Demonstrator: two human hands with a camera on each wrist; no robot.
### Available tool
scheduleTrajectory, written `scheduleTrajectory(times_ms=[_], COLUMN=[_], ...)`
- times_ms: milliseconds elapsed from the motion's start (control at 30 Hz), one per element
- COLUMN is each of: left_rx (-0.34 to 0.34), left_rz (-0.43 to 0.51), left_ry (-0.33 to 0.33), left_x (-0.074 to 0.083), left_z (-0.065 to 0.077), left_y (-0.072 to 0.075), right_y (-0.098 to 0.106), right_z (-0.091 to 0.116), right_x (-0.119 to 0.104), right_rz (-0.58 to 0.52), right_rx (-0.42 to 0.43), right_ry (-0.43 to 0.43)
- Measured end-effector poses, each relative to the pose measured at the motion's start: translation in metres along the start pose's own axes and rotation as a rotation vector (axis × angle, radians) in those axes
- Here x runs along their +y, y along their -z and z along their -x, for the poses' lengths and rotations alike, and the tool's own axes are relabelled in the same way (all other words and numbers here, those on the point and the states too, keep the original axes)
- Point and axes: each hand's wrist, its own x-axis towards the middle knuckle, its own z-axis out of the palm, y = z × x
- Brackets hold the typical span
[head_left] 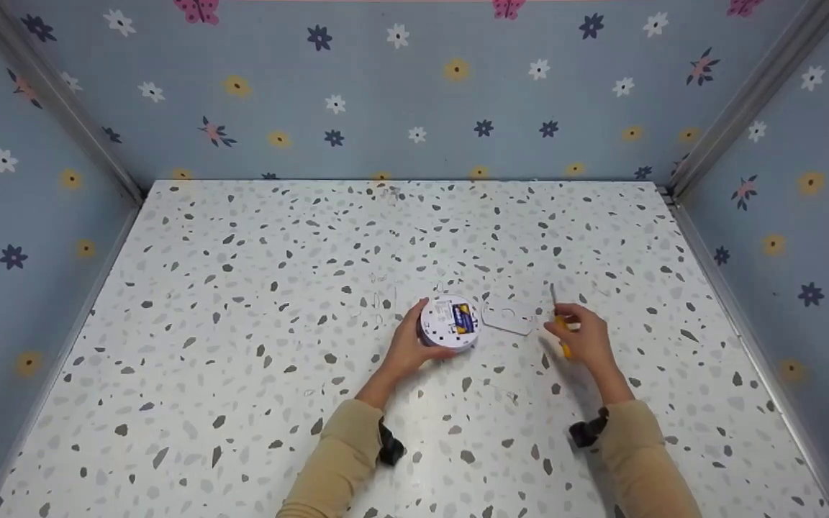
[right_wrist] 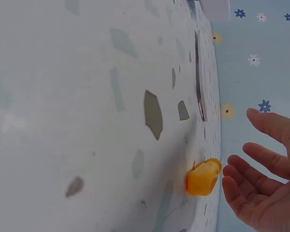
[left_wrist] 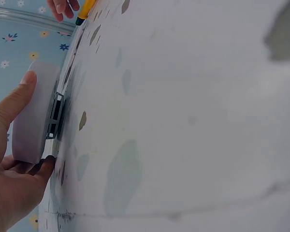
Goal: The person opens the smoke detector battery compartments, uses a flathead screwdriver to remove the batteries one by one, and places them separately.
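Note:
My left hand (head_left: pixel 409 344) grips the rim of a round white device (head_left: pixel 445 338) that looks like a smoke alarm. Its upward face carries a printed label and a blue-and-yellow block (head_left: pixel 464 319). From the left wrist view, thumb and fingers hold the device (left_wrist: pixel 36 116) by its edge, close above the table. Over a screwdriver with a yellow handle (head_left: pixel 566 351) is my right hand (head_left: pixel 587 337), its fingers loosely bent. The right wrist view shows a gap between those fingers and the yellow handle (right_wrist: pixel 202 180). A flat white plate (head_left: pixel 506 321) lies between the hands.
A speckled white tabletop (head_left: pixel 242 403) lies beneath everything. Flowered blue panels (head_left: pixel 386 93) stand at its back and both sides, with metal posts at the corners. Faint thin marks or scraps show left of the device, too small to tell.

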Motion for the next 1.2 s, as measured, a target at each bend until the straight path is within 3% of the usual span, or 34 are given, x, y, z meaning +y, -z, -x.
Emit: scheduleTrajectory(times_ms=[333,767,1200], left_rx=[0.001,-0.013,-0.012], left_rz=[-0.003,-0.016,-0.030], left_ry=[0.015,0.014,0.007], left_x=[0.000,0.002,-0.001], left_z=[-0.001,-0.001,-0.002], left_y=[0.000,0.001,0.002], right_y=[0.009,0.012,0.012], right_z=[0.005,0.007,0.004], right_x=[0.006,0.013,0.020], right_rz=[0.022,0.059,0.061], right_rx=[-0.010,-0.050,-0.083], right_ry=[-0.187,-0.326,-0.389])
